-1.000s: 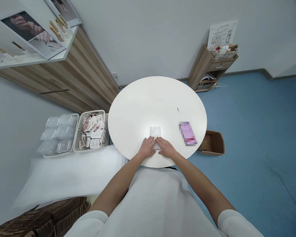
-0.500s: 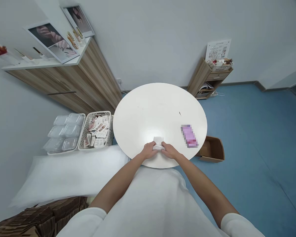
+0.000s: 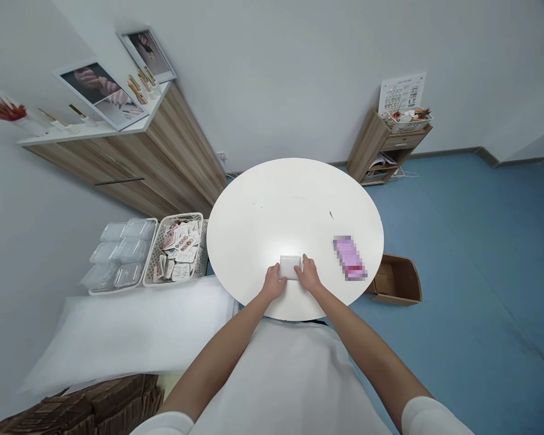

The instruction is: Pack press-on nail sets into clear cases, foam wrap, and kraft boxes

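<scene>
A small white rectangular packet lies flat near the front of the round white table. It looks like thin white sheeting folded into a neat block; whatever may be inside is hidden. My left hand grips its left side, with the thumb at the lower left corner. At the right side, my right hand holds it between the thumb on the near edge and fingers along the side. To the right on the tabletop lies a blurred-out purple phone-like object.
Left of the table stand a basket of printed cards and a basket of clear plastic boxes. A stack of white sheets is nearer me. An open cardboard box sits on the floor at right. Wooden cabinets line the wall.
The top part of the white sheeting has been folded down, so it is now a compact flat rectangle. My hands have moved apart from its near edge to its two sides.
</scene>
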### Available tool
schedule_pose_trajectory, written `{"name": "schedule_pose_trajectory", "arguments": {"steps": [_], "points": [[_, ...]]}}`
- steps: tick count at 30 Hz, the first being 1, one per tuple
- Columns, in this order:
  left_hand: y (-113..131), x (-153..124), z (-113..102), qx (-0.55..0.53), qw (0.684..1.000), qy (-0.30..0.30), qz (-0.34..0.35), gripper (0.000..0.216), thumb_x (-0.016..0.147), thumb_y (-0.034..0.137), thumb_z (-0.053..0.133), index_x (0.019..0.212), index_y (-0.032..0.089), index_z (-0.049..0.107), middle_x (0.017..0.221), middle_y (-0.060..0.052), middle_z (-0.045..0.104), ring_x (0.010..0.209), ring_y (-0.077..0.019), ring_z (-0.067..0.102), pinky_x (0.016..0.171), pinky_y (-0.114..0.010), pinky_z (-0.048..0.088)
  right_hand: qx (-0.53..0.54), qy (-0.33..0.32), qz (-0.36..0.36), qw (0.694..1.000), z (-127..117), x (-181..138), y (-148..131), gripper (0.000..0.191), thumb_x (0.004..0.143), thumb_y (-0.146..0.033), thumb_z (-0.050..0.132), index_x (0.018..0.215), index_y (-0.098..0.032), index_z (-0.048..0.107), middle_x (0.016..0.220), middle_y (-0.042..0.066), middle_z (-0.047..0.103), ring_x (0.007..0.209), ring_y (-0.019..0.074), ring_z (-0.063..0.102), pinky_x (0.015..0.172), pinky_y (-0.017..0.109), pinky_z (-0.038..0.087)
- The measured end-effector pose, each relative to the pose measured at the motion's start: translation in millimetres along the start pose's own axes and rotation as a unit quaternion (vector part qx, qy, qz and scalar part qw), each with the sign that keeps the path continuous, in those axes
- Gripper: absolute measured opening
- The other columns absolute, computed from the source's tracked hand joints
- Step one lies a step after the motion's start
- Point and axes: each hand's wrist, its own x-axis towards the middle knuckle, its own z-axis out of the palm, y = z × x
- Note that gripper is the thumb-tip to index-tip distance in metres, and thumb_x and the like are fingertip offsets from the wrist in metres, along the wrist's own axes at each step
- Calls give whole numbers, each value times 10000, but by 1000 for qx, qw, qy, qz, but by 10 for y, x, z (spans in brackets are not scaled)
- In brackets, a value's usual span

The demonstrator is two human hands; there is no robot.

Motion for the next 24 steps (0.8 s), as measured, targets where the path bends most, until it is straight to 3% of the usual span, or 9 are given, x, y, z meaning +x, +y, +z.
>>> {"name": "schedule_pose_trajectory", "arguments": {"steps": [3,6,11,13,17,21,24], "points": [[23,-64,-28,14,1000,26,8,564,742,260,503,1259,153,306,1215,-156,399,1079,-242,450,890,-378,380,25,17,-9,1000,-6,-190,161,588,795,-352,391,1321,-181,190,1187,140,403,1034,240,472,864,382,402],[52,-121,-106,26,997,47,51,524,782,256,447,1282,192,303,1240,-134,367,1082,-226,453,884,-384,397,46,-28,-10,998,-58,-330,229,597,798,-379,399,1326,-220,171,1140,117,432,820,193,553,795,367,449],[99,-164,-124,82,990,-6,116,396,775,224,452,1170,211,469,1254,-96,346,1140,-226,412,946,-387,364,45,-103,-58,992,-88,-323,135,520,776,-365,461,1262,-260,308,1116,88,428,783,167,551,773,353,459],[120,-176,-64,80,992,-11,100,389,759,226,480,1147,200,489,1267,-100,330,1147,-230,407,945,-382,370,47,-115,-64,990,-79,-297,115,511,768,-338,476,1250,-258,326,1107,88,426,826,177,541,781,354,458],[158,-193,47,31,999,42,17,427,761,268,498,1179,198,448,1264,-114,341,1129,-231,426,884,-369,417,88,-120,-40,988,-99,-304,167,588,745,-352,497,1281,-265,269,1161,92,387,895,184,535,799,346,461],[184,-163,21,-33,991,92,-96,491,782,335,485,1237,190,371,1233,-134,405,1038,-213,497,815,-340,444,143,-129,28,981,-176,-301,214,651,737,-426,483,1300,-248,210,1215,118,366,903,183,552,757,321,482],[199,-113,-35,-36,989,83,-121,450,797,294,460,1231,193,394,1200,-119,457,965,-188,539,812,-326,440,183,-160,84,966,-218,-241,167,630,743,-444,465,1290,-247,225,1227,113,388,951,188,548,736,307,493]]}}
